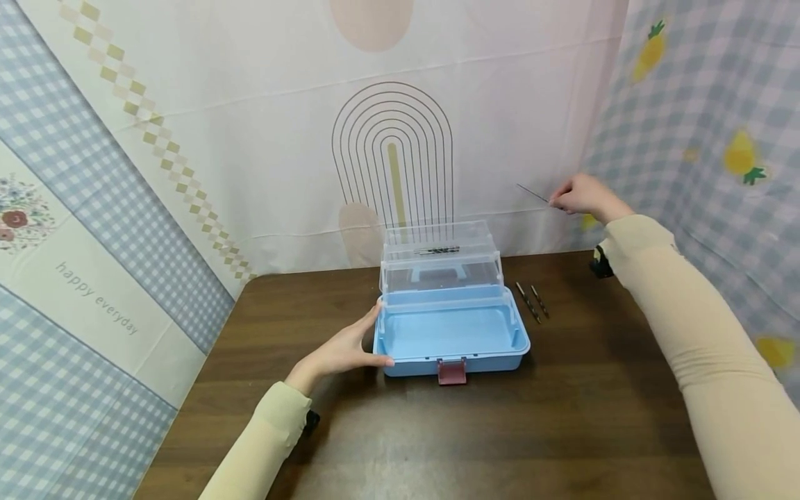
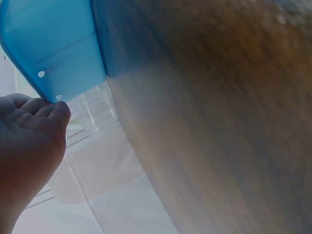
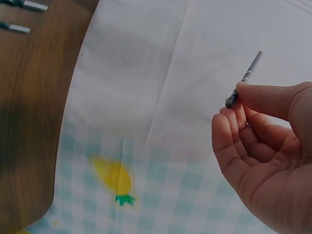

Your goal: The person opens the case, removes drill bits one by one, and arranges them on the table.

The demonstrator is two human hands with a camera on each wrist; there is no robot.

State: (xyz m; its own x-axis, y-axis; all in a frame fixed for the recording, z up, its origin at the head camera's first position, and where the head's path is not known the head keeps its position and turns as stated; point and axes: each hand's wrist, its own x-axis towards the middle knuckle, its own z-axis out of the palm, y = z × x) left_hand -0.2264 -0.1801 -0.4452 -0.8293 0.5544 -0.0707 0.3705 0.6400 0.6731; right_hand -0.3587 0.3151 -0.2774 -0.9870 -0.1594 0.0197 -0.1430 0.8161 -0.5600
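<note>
A blue toolbox [image 1: 451,333] stands on the table, its clear tiered trays [image 1: 440,278] raised at the back and its mauve latch [image 1: 452,372] hanging down in front. My left hand [image 1: 340,354] holds the box by its left side, thumb at the front corner. In the left wrist view the fingertips [image 2: 59,113] meet the blue wall. Raised in the air near the back wall, my right hand [image 1: 581,196] pinches a thin drill bit [image 3: 249,73] between thumb and fingers. Several dark drill bits [image 1: 437,250] lie in the top tray.
Two drill bits, a longer one [image 1: 528,303] and a shorter one [image 1: 540,301], lie on the brown table [image 1: 600,389] to the right of the box. A patterned cloth [image 1: 281,139] hangs along the table's back edge, and a checked cloth [image 1: 719,208] at the right.
</note>
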